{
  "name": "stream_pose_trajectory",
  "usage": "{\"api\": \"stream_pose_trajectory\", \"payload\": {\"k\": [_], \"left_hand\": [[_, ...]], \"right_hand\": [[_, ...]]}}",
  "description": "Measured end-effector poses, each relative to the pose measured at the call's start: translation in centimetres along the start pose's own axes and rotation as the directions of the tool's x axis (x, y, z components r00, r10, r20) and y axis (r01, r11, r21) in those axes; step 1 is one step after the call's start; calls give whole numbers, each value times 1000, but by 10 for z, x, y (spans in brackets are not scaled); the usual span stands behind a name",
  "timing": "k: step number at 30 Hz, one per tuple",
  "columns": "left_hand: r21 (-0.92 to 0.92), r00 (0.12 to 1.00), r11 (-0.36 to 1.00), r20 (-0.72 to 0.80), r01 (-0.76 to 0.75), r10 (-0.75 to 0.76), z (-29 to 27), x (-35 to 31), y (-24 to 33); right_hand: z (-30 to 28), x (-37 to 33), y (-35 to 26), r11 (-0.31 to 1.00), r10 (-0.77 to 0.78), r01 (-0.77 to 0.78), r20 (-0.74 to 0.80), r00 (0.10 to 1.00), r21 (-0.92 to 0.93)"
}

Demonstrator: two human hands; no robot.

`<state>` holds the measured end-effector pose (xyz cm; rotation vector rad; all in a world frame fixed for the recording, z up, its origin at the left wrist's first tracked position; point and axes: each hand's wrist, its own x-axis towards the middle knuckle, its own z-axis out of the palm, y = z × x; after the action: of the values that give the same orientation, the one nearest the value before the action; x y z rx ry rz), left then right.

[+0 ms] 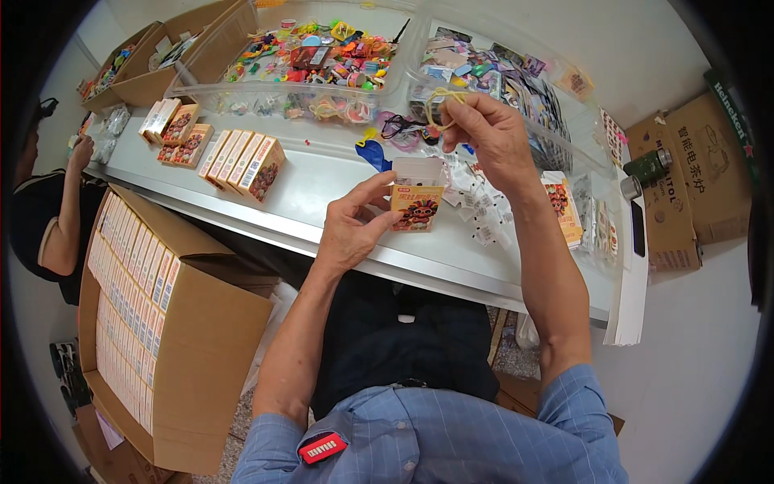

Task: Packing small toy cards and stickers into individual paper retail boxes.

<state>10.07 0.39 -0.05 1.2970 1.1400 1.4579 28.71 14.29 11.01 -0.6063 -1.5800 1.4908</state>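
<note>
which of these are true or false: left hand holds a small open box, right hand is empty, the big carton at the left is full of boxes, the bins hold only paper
1. The left hand holds a small open box: true.
2. The right hand is empty: false, its fingers pinch a yellow loop.
3. The brown carton at the left is packed with rows of boxes: true.
4. The clear bins hold only paper: false, they hold colourful small items.

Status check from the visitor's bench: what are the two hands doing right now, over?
Left hand holds small open box upright. Right hand pinches yellow rubber band above it. Nothing between band and box.
</note>
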Motion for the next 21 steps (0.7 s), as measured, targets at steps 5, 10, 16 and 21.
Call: {"api": "stream_pose_trajectory", "payload": {"k": [5,10,16,21], "left_hand": [[-28,1000,1000,-13,-3,3,1,1,-1],[-23,1000,1000,-23,-6,5,1,2,-1],[-13,999,1000,-33,-11,11,1,2,-3],[-11,990,997,-121,-71,69,3,3,-8]], "right_hand": [[2,-16,-13,953,106,-28,242,965,-303],[9,-28,-11,756,-9,160,235,972,-634],[-1,-30,-6,761,-161,220,151,975,-610],[-21,-36,12,742,-82,62,1,997,-668]]}}
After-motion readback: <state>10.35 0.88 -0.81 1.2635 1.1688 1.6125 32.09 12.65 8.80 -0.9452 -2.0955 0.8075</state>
